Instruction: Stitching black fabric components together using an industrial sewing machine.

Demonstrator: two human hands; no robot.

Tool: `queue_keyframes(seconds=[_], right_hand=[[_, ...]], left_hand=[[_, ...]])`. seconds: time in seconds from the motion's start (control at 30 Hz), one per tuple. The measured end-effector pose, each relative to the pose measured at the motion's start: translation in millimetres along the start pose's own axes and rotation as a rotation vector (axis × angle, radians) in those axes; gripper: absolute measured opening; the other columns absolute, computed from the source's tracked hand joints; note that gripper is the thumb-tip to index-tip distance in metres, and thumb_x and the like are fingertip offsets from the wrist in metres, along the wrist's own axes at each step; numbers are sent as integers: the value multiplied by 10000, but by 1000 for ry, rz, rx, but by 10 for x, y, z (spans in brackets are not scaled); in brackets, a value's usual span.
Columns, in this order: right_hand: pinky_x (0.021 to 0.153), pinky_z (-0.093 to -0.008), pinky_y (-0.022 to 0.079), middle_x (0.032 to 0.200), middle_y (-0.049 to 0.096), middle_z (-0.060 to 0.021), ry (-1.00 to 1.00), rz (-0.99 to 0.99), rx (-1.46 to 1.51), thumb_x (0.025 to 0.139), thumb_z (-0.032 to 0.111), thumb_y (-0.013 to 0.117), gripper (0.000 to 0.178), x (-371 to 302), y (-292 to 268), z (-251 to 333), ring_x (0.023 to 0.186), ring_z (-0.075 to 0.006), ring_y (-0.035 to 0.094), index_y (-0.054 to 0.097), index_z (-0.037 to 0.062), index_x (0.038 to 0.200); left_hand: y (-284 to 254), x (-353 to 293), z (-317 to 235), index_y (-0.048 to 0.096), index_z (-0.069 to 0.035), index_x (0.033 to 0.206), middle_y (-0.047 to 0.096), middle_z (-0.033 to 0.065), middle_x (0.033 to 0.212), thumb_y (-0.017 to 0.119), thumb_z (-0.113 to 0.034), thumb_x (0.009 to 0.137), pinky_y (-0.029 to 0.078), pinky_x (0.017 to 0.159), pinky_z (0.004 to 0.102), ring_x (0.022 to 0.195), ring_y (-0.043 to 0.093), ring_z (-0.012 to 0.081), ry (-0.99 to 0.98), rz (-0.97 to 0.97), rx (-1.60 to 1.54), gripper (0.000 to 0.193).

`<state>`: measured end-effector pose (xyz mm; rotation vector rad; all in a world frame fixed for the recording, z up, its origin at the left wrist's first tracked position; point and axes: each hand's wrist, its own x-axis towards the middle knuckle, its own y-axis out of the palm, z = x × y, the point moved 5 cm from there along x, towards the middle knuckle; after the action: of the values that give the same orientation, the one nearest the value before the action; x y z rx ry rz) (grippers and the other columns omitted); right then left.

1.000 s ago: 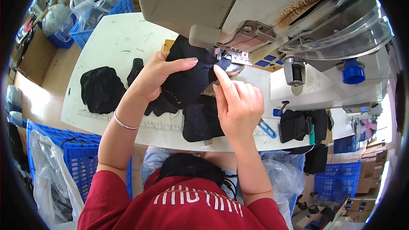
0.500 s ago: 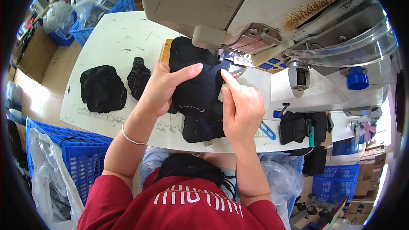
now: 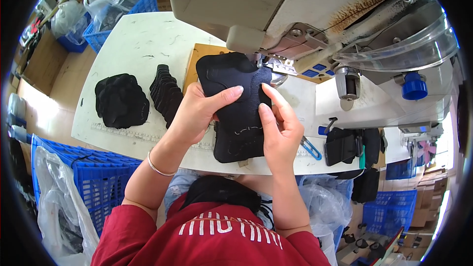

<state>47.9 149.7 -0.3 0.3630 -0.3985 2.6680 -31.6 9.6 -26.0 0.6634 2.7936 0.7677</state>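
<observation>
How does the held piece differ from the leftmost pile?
The held piece is spread nearly flat; the leftmost pile is heaped in layers.
The left hand and right hand touch the held piece; the leftmost pile lies on the table, untouched.
Both look mostly black.

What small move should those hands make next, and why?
Probably straighten the black fabric slightly: its upper right corner lies close to the metal presser foot, the left hand grips its left side, and the right hand is at its right edge.

The black fabric (image 3: pixel 242 111) hides fingers of the left hand (image 3: pixel 198 113), and the top edge crops the sewing machine (image 3: pixel 236 0).
</observation>
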Motion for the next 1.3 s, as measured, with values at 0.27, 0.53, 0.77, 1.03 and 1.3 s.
queue_keyframes(seconds=[0.27,0.53,0.77,1.03,1.3], right_hand=[[780,-228,450,956,664,-43,-54,-67,-3,900,88,592,240,106,-156,-7,824,-69,565,651,0,1115],[871,-273,422,927,599,-50,-12,-76,628,955,153,503,174,480,-262,-228,905,-127,559,587,1,945],[891,-290,367,1035,542,-64,-342,-82,-189,895,127,593,173,346,-272,102,979,-165,495,671,27,1013],[766,-281,409,866,541,-37,-415,-127,-261,848,77,652,165,351,-204,131,825,-160,519,709,58,1001],[771,-241,384,839,471,-19,-347,-91,-293,850,81,651,180,372,-236,142,810,-139,478,697,48,1021]], left_hand=[[207,-123,117,616,11,1066,671,71,926,666,-117,860,568,514,252,733,666,133,73,-29,-90,247],[448,-171,227,615,32,1052,661,79,914,644,-102,880,574,520,258,734,660,132,169,-132,-24,220],[499,-166,285,615,32,1069,657,84,951,579,-98,924,592,530,302,750,668,157,248,-120,-34,198],[510,-146,254,639,29,1035,664,68,918,570,-102,930,583,507,276,707,657,124,265,-195,-38,182],[523,-91,194,630,30,1022,658,55,881,604,-102,907,574,495,259,709,648,111,256,-212,-15,177]])
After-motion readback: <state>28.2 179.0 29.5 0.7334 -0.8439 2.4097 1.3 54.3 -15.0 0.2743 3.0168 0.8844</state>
